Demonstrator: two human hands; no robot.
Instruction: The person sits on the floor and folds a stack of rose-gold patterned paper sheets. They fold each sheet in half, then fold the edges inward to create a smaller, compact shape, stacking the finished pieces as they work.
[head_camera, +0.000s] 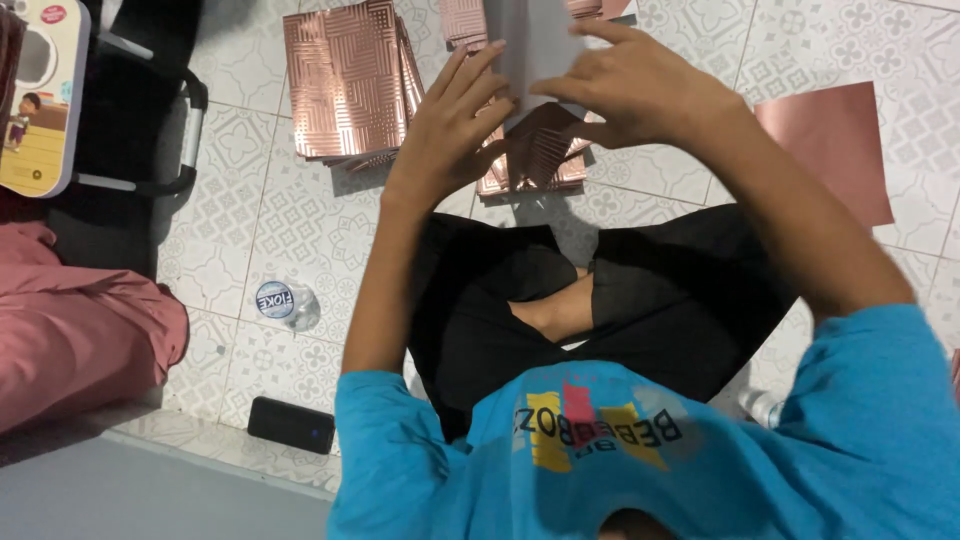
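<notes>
1. Both hands, left hand (455, 125) and right hand (630, 85), grasp a folded sheet (535, 45) above the floor (300, 230).
2. One stack of copper sheets (345, 80) lies just left.
3. One flat sheet (835, 150) lies right.

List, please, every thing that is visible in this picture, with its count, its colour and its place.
folded card piece: one, rose-gold with grey inside, held between both hands
stack of patterned cards: one stack, rose-gold, on the floor left of the hands
second card stack: one, rose-gold, on the floor under the hands
plain sheet: one, pink-copper, on the floor at right
round lid: one, blue and white, on a clear container on the floor
small flat device: one, black, lower left
tiled floor: white, patterned
pink cloth: one, far left
left hand: on the card piece
right hand: on the card piece
</notes>
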